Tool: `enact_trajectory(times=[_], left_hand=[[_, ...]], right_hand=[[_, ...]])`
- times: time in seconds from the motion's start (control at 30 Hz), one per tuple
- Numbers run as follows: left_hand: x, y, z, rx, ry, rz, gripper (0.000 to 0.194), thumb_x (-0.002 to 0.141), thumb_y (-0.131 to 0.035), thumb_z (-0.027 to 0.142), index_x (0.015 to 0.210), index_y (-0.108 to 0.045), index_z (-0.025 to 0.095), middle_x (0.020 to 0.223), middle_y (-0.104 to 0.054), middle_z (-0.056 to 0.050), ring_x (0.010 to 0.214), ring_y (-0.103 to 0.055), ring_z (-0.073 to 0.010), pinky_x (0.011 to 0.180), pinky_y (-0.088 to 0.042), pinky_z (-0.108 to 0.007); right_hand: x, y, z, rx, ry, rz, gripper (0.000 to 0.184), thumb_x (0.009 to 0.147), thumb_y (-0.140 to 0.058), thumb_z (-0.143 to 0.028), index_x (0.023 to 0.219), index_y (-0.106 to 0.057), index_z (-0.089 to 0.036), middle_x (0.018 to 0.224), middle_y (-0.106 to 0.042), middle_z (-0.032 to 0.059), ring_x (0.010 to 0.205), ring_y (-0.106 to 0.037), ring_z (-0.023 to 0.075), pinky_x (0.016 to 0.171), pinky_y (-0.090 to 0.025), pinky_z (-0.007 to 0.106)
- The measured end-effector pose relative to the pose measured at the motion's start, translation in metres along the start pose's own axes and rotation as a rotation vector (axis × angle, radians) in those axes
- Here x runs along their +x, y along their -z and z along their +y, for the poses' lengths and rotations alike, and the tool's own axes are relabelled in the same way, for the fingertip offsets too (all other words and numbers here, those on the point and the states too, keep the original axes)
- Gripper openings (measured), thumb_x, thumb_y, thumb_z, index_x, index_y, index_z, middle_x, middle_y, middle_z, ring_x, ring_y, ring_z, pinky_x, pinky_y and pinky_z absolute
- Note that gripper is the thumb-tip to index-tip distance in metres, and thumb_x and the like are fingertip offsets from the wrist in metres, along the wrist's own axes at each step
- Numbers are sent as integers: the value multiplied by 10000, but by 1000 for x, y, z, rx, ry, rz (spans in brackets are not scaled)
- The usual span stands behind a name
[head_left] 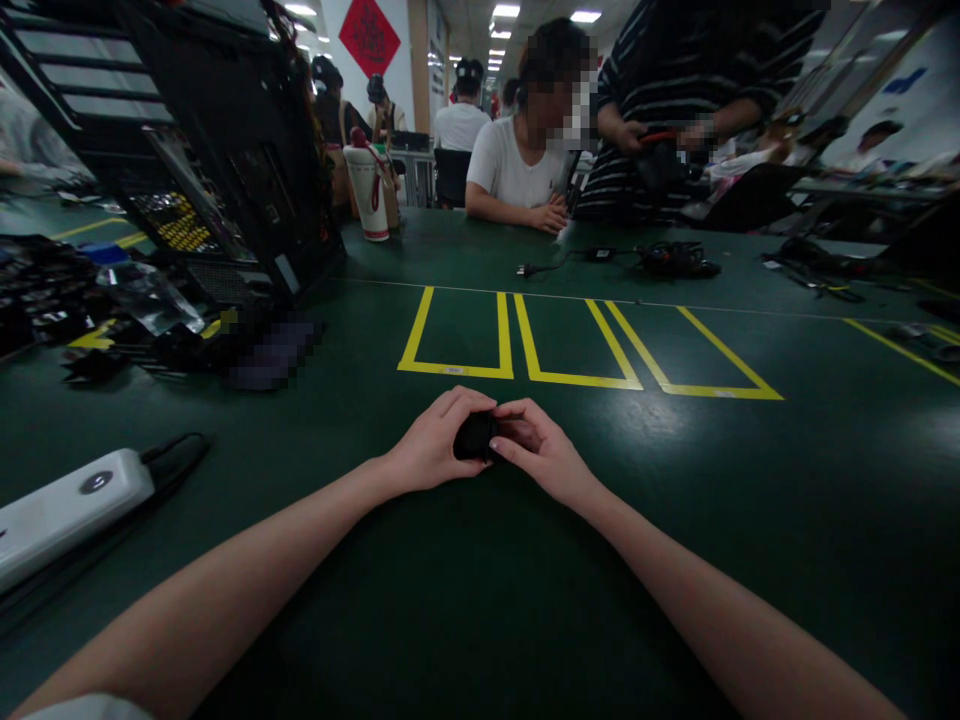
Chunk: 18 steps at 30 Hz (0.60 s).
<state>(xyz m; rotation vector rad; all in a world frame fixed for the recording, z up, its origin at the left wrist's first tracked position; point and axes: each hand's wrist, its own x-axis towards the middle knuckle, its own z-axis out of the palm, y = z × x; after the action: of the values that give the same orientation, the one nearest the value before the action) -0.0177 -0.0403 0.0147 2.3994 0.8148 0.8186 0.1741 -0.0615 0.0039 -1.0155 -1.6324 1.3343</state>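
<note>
Between my two hands sits a small black object (pixel 474 437), rounded and dark, its exact kind not clear. My left hand (pixel 431 437) curls around its left side, thumb below and fingers above. From the right, my right hand (pixel 541 450) pinches its edge with thumb and fingertips. Both hands are low over the green table (pixel 480 600), just in front of a yellow tape outline (pixel 457 371). Whether the object touches the tabletop is hard to tell.
At left lie a white power strip (pixel 75 510) with a black cable, a clear bottle (pixel 150 290) and a black computer case (pixel 247 150). A paper cup (pixel 369 190) stands behind. Black cables (pixel 675 260) lie at the back. Two people are across the table.
</note>
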Motion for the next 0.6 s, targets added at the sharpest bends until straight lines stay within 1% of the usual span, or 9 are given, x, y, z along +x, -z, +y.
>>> enact_trajectory(times=[0.13,0.3,0.4,0.5,0.6], left_hand=[[0,0,0,1,0,0,544,703,-670,208,1157,-372,250,1144,-454,-43,1070,-466,-216,886,-439,-396],[1,-2,-1,12,8,10,565,685,-682,208,1157,-375,260,1143,-458,-42,1067,-471,-228,875,-442,-413],[1,-2,-1,7,9,13,566,683,-683,205,1155,-375,257,1135,-462,-41,1063,-474,-224,873,-444,-407],[1,-1,0,6,12,3,556,692,-676,211,1157,-373,256,1139,-460,-43,1063,-474,-225,874,-445,-411],[1,-1,0,11,20,2,563,685,-684,214,1155,-376,254,1139,-462,-45,1066,-473,-228,880,-443,-417]], right_hand=[[-1,2,-4,-20,-22,-26,250,784,-587,-224,1014,-488,-230,1073,-544,32,1031,-559,188,911,-466,419],[-2,1,-1,-29,82,-23,289,750,-616,-166,995,-486,-246,1081,-506,16,1029,-553,174,928,-459,402],[-2,0,2,-44,117,2,208,776,-587,-184,961,-510,-241,1093,-483,20,1023,-549,169,907,-471,384],[-1,-1,3,-38,119,12,160,783,-583,-201,927,-525,-237,1079,-482,18,998,-557,165,871,-490,367],[0,-1,2,-23,93,11,196,779,-589,-199,952,-509,-243,1044,-510,14,989,-562,164,873,-488,372]])
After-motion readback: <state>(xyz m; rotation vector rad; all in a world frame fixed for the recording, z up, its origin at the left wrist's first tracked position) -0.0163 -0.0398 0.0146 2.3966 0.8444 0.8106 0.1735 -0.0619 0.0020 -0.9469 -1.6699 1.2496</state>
